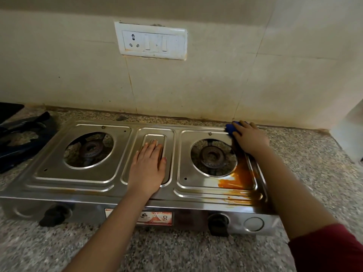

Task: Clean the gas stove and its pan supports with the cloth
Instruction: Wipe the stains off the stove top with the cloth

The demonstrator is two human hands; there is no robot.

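Observation:
A two-burner steel gas stove [82, 179] sits on a speckled granite counter, its pan supports taken off. My left hand [148, 169] lies flat, fingers straight, on the raised middle panel between the burners. My right hand [249, 139] presses a blue cloth [231, 128] on the stove's back right corner; only a bit of cloth shows past the fingers. An orange-brown smear [237, 179] covers the front right of the top, beside the right burner [212, 156]. The left burner [90, 150] sits in its open hole.
Dark pan supports [21, 138] lie on the counter left of the stove. Two black knobs [56, 214] [218, 222] stick out of the stove's front. A white socket and switch plate [151, 43] is on the tiled wall behind. A white object [351, 134] stands at the right edge.

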